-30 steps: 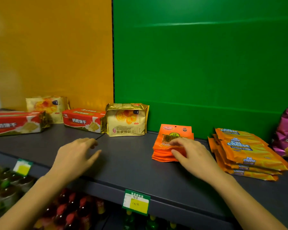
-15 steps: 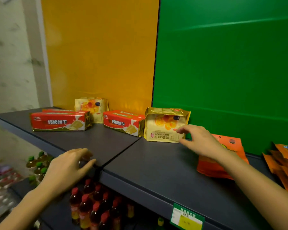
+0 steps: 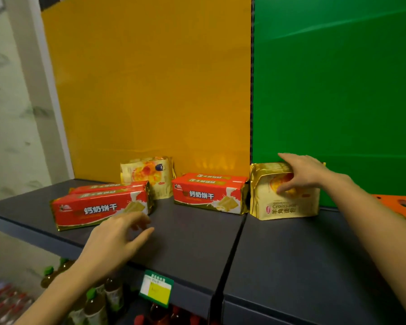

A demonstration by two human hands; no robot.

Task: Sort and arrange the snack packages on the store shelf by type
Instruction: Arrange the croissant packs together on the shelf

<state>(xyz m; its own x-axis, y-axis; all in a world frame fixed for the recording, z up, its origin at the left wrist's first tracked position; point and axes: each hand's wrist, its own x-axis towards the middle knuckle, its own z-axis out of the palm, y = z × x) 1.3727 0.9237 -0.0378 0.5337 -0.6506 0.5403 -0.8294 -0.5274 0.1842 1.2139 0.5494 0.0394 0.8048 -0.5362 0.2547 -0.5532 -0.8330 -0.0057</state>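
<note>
Our right hand's fingers (image 3: pixel 288 160) drape over the top edge of the shiny gold foil croissant bag (image 3: pixel 284 198), thumb pressed to its front face, so the right hand (image 3: pixel 305 174) is closing on the bag, though we cannot tell whether the grasp is firm yet. The bag stands upright at the back of the dark grey shelf (image 3: pixel 279 254), touching the end of a red rectangular biscuit pack (image 3: pixel 209 195) lying on its side. We judge we are taking it to join its twin, a second gold croissant bag (image 3: pixel 148 177) standing further left against the yellow back panel (image 3: pixel 145 90).

Our left hand (image 3: pixel 117 238) hovers just above the shelf with fingers (image 3: pixel 141 233) loosely spread and empty, near the front corner of two more red biscuit packs (image 3: pixel 101 205) lying side by side, probably ready to shift them together. An orange flat pouch (image 3: pixel 401 205) peeks out at the far right, beyond our right forearm.
</note>
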